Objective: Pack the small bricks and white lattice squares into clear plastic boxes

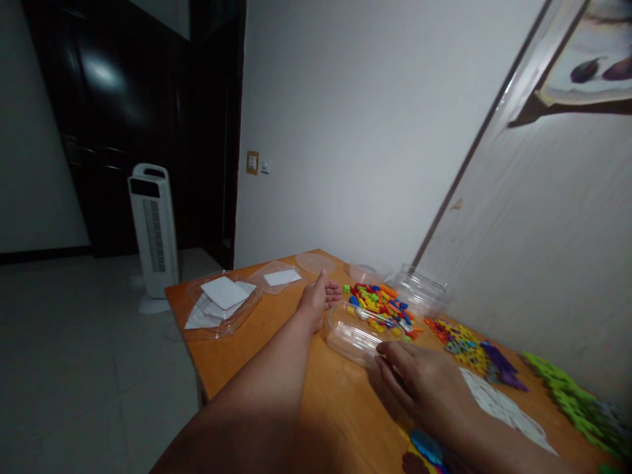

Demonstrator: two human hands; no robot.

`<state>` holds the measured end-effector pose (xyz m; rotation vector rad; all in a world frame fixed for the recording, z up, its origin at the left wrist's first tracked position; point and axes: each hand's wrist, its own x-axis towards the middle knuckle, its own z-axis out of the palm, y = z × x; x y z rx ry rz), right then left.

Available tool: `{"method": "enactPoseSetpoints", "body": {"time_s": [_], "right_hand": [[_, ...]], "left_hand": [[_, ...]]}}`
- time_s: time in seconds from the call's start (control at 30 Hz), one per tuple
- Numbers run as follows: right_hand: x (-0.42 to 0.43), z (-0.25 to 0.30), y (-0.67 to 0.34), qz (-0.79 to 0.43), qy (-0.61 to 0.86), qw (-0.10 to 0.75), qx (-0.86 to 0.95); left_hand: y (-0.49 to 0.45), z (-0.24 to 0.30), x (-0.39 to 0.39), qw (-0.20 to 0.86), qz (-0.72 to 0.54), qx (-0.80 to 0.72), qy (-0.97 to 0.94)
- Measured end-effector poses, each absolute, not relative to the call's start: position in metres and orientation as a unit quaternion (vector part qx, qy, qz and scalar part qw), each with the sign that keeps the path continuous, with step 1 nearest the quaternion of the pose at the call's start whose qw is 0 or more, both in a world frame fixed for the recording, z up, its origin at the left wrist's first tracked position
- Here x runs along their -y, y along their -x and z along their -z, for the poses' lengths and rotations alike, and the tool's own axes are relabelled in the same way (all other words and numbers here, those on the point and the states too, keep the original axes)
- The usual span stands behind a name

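Observation:
My right hand pinches the near right end of a clear plastic container, which lies tilted over the table in front of me. Just beyond it is a pile of small colourful building blocks in red, yellow, green, blue and orange. My left hand reaches to the left side of that pile, its fingers stretched out towards the blocks, with nothing seen in it. The left wrist is close to the container's left end.
On the wooden table, clear trays with white cards lie at the left corner. More clear containers stand by the wall. Yellow and purple pieces, green pieces and a printed sheet lie on the right.

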<state>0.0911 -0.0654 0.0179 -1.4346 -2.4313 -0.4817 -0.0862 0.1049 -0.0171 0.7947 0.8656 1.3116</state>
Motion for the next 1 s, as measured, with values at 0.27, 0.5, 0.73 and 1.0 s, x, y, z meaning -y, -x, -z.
{"method": "enactPoseSetpoints", "body": {"time_s": [0.27, 0.5, 0.73, 1.0], "right_hand": [[0.068, -0.015, -0.084, 0.044, 0.531, 0.207, 0.821], [0.025, -0.022, -0.144, 0.002, 0.648, 0.296, 0.702], [-0.018, 0.000, -0.176, -0.091, 0.659, 0.230, 0.710], [-0.040, 0.010, -0.166, -0.165, 0.652, 0.191, 0.715]], "left_hand": [[0.090, 0.011, -0.101, 0.674, -0.560, -0.356, -0.323], [0.091, 0.012, -0.103, 0.687, -0.550, -0.350, -0.321], [0.092, 0.016, -0.107, 0.688, -0.554, -0.343, -0.320], [0.093, 0.016, -0.109, 0.697, -0.540, -0.341, -0.327]]}}
